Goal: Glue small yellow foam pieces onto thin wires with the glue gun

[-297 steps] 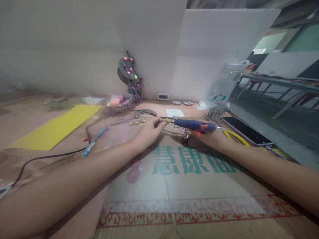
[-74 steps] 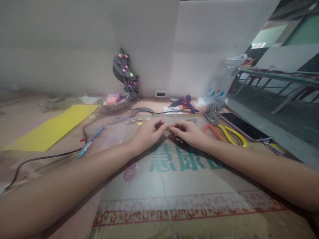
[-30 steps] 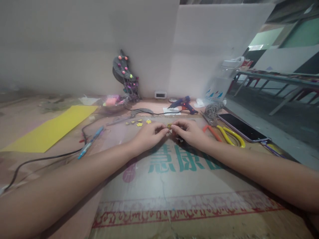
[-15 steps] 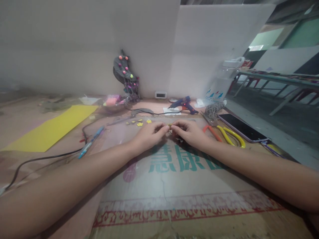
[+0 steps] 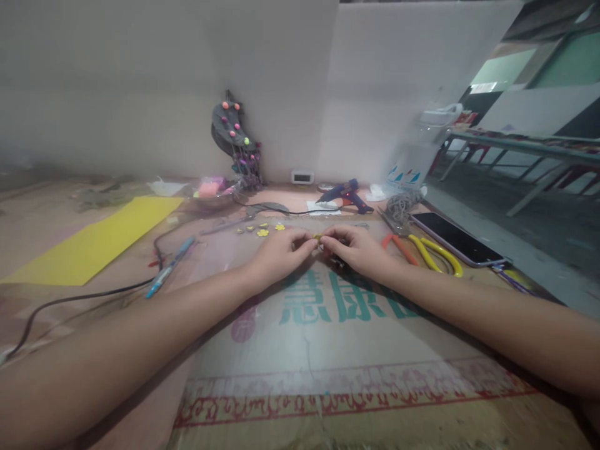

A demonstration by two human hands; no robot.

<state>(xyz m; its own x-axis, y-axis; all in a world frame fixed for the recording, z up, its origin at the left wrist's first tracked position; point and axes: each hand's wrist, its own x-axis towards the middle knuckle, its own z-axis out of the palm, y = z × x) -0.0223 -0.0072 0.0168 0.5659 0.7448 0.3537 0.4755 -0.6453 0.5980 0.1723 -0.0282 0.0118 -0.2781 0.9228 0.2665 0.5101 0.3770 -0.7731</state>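
Now both hands (image 5: pixel 281 253) pinch a yellow piece (image 5: pixel 317 237), the glue gun (image 5: pixel 345 191) set down beyond them

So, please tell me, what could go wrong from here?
The small yellow piece might slip, since the left hand and right hand pinch it only by fingertips. The glue gun shows a red light, so it may be hot. The left forearm could catch the black cord. The phone, near the table's edge, might get knocked off.
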